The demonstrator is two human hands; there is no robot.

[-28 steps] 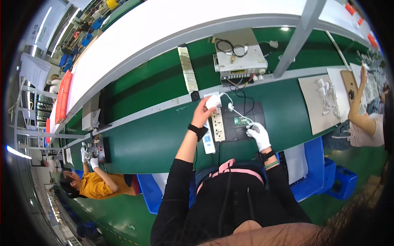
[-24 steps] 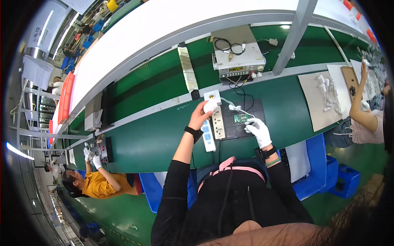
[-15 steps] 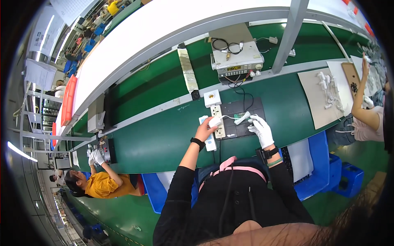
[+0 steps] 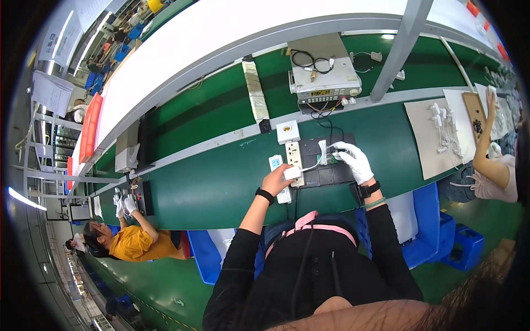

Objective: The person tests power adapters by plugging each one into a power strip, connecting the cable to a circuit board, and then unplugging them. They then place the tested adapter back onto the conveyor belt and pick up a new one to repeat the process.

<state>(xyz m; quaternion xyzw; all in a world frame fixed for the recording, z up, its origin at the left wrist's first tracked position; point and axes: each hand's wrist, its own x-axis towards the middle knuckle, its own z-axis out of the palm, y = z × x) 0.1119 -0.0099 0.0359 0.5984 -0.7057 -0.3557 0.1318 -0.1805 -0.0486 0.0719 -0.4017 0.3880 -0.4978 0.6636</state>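
Note:
My left hand (image 4: 277, 182), bare, grips a white power adapter (image 4: 292, 173) over the beige power strip (image 4: 293, 150). From the adapter runs a white cable, its bundled coil (image 4: 323, 150) standing above a dark mat (image 4: 314, 177). My right hand (image 4: 355, 164), in a white glove, has its fingers pinched at the cable's end beside a small green circuit board (image 4: 330, 158). The cable end itself is mostly hidden by the fingers. A white box with a round socket (image 4: 287, 132) stands just behind the strip.
A bench instrument (image 4: 324, 88) with cables sits behind the mat. Several white adapters (image 4: 441, 124) lie on cardboard at the right. Co-workers sit at both ends of the green bench (image 4: 221, 182). A grey post (image 4: 400, 52) rises at the back right.
My left hand and the adapter have shifted slightly nearer to me. The cable bundle has swung upright, and my right hand has risen a little at the circuit board.

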